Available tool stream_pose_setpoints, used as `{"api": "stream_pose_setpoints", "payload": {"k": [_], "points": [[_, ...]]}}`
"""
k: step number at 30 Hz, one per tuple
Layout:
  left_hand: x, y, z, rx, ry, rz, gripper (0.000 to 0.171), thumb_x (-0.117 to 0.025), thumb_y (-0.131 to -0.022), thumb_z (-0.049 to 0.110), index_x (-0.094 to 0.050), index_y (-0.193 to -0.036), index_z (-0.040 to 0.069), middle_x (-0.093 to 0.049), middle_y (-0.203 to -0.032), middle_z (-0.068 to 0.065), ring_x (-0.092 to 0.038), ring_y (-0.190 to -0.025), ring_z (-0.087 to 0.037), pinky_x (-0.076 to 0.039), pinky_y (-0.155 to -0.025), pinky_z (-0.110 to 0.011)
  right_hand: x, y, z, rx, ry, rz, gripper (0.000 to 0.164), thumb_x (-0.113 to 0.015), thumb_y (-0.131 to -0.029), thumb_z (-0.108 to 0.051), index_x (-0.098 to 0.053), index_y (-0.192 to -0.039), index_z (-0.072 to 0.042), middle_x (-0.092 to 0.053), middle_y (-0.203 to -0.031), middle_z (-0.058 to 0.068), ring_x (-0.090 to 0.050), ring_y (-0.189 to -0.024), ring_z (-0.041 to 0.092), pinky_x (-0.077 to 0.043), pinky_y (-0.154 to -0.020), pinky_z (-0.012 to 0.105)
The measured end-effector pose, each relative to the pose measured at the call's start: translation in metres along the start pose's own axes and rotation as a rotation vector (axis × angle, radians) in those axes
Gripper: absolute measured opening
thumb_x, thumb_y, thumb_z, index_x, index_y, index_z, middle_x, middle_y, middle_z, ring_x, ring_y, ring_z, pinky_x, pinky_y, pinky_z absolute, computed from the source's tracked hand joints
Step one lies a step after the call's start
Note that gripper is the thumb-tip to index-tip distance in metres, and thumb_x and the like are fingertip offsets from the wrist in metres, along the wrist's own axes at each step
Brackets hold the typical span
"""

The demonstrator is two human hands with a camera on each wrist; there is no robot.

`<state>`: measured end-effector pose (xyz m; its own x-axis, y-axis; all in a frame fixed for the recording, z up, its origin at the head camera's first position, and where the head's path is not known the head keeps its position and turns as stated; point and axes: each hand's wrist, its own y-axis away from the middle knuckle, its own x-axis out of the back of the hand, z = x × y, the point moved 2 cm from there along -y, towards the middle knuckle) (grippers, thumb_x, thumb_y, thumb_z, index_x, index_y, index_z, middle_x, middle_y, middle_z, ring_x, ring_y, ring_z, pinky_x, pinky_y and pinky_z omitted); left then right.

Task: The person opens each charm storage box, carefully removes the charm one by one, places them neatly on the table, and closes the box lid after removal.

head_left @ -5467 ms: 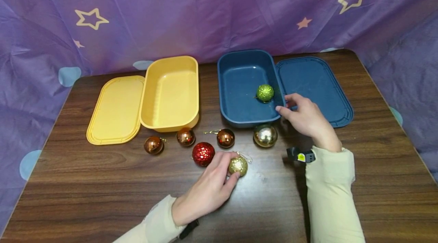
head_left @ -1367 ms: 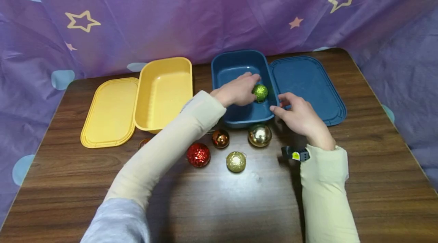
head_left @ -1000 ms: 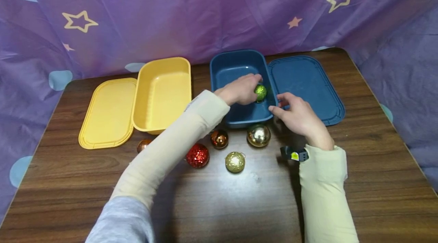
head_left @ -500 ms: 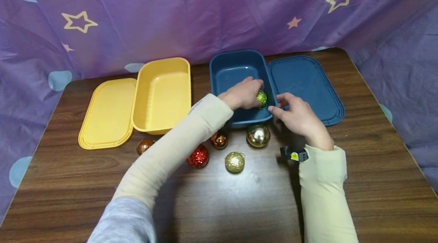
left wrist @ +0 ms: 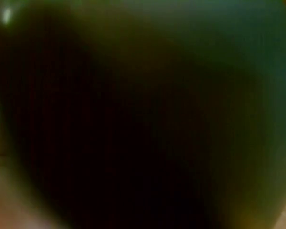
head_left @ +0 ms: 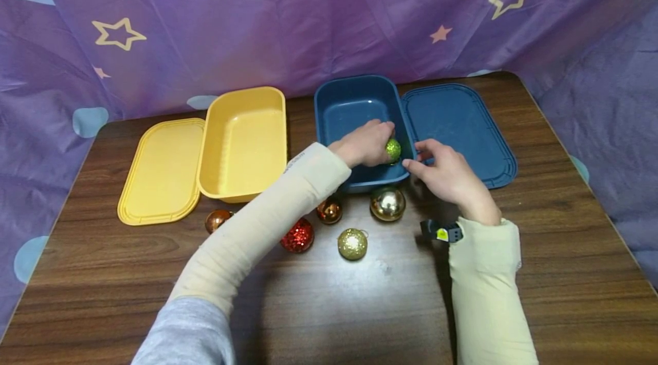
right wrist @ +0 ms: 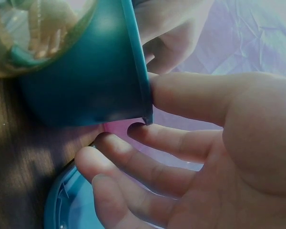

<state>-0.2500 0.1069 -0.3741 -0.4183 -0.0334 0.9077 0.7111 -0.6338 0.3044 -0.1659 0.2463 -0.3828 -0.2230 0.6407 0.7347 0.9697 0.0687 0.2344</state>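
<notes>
In the head view my left hand (head_left: 366,142) reaches into the blue box (head_left: 354,177) and grips a green glitter Christmas bauble (head_left: 393,149) near its right wall. Part of the bauble is hidden by the fingers. My right hand (head_left: 447,173) touches the outside of the box's near right corner. The right wrist view has the thumb against the box rim (right wrist: 142,57), the other fingers (right wrist: 176,143) loosely extended below the corner. The left wrist view is too dark and blurred to make out.
Before the boxes lie a shiny gold bauble (head_left: 388,204), a gold glitter one (head_left: 352,244), a red one (head_left: 299,236) and copper ones (head_left: 329,211). A yellow box (head_left: 241,153) with its lid (head_left: 161,173) stands left. The blue lid (head_left: 462,125) lies right.
My left hand left the gold glitter bauble on the table and moved into the blue box. The green bauble has shifted slightly towards me with that hand. My right hand has stayed at the corner.
</notes>
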Motion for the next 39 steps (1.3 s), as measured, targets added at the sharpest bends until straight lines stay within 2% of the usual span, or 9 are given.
{"api": "stream_pose_setpoints", "payload": {"k": [8, 13, 17, 25, 32, 39], "points": [[0.006, 0.004, -0.003, 0.003, 0.015, 0.021, 0.037, -0.066, -0.088, 0.023, -0.052, -0.119, 0.009, -0.06, -0.116, -0.006, -0.056, -0.111, -0.018, -0.048, -0.092, -0.032, 0.0, -0.001, 0.0, -0.006, 0.002, -0.005, 0.057, -0.052, -0.098, -0.034, -0.041, -0.14, 0.002, -0.054, -0.127, 0.025, -0.05, -0.119, 0.041, -0.043, -0.094, 0.055], [0.013, 0.008, -0.008, 0.022, 0.037, 0.041, 0.042, -0.067, -0.087, 0.022, -0.05, -0.122, 0.008, -0.059, -0.119, -0.008, -0.055, -0.114, -0.02, -0.047, -0.095, -0.032, 0.0, -0.001, 0.0, -0.007, 0.003, -0.003, 0.057, -0.052, -0.098, -0.034, -0.041, -0.14, 0.002, -0.054, -0.127, 0.025, -0.05, -0.119, 0.041, -0.043, -0.095, 0.055], [0.021, 0.015, -0.012, 0.026, 0.078, 0.083, 0.046, -0.068, -0.084, 0.021, -0.049, -0.124, 0.007, -0.059, -0.122, -0.008, -0.054, -0.115, -0.019, -0.047, -0.097, -0.032, 0.0, 0.0, -0.001, 0.0, 0.005, -0.002, 0.056, -0.052, -0.098, -0.034, -0.041, -0.139, 0.002, -0.054, -0.126, 0.025, -0.05, -0.119, 0.041, -0.043, -0.095, 0.055], [0.037, 0.035, -0.016, -0.034, 0.134, 0.152, 0.052, -0.065, -0.091, 0.022, -0.044, -0.138, 0.011, -0.053, -0.13, -0.01, -0.05, -0.119, -0.02, -0.042, -0.101, -0.032, -0.001, -0.001, 0.0, 0.005, 0.013, -0.006, 0.057, -0.051, -0.098, -0.035, -0.041, -0.139, 0.003, -0.053, -0.128, 0.026, -0.05, -0.119, 0.042, -0.043, -0.096, 0.056], [0.048, 0.055, -0.022, -0.061, 0.197, 0.253, 0.048, -0.065, -0.091, 0.018, -0.048, -0.135, 0.013, -0.054, -0.122, -0.008, -0.05, -0.106, -0.018, -0.044, -0.093, -0.032, -0.001, 0.0, 0.0, 0.006, 0.005, -0.013, 0.059, -0.051, -0.098, -0.036, -0.04, -0.14, 0.003, -0.052, -0.129, 0.026, -0.049, -0.121, 0.042, -0.042, -0.096, 0.057], [0.048, 0.073, -0.027, -0.081, 0.267, 0.348, 0.049, -0.067, -0.09, 0.025, -0.048, -0.134, 0.014, -0.052, -0.122, -0.007, -0.049, -0.109, -0.017, -0.046, -0.094, -0.031, -0.001, 0.0, 0.0, 0.016, 0.007, -0.002, 0.058, -0.051, -0.098, -0.035, -0.04, -0.14, 0.004, -0.053, -0.127, 0.026, -0.05, -0.119, 0.042, -0.043, -0.095, 0.056]]}}
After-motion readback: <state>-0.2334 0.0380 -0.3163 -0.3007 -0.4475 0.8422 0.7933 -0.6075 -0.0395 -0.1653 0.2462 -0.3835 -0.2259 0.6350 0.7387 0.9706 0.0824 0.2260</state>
